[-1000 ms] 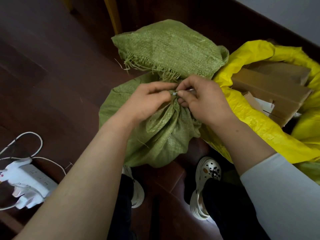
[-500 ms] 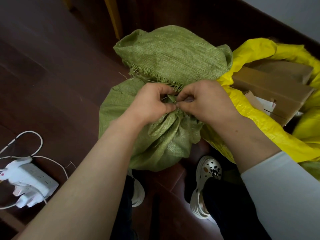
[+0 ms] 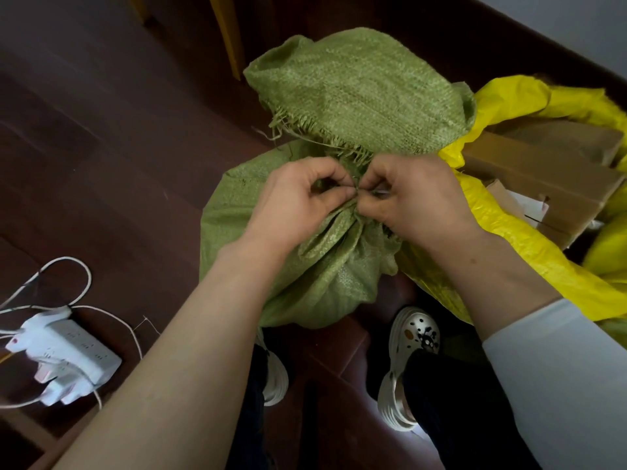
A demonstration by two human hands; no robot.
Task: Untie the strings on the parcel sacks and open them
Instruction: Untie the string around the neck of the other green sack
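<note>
**Floorboards (image 3: pixel 101 147) below, green sack (image 3: pixel 325 266) tied at the neck**

Dark, glossy wood planks run under everything, and a slice of pale grey wall (image 3: pixel 576 22) shows top right. The sack sits just ahead of a white clog (image 3: pixel 414 337). It's coarse woven plastic, pleated tight at the neck, frayed flap flopped away above. Left hand (image 3: pixel 298 198) and right hand (image 3: pixel 417 195) meet at that neck, each pinching the thin string (image 3: pixel 355 189) between thumb and forefinger, and the string itself barely shows. Pressed against the right side, a slick yellow sack (image 3: pixel 529 252) gapes round brown cardboard boxes (image 3: pixel 543 178), so it's crowded there. Lower left, well apart, lies a white power strip (image 3: pixel 78 351) with looping cables (image 3: pixel 84 276). Boards stretch between it and the sack.
</note>
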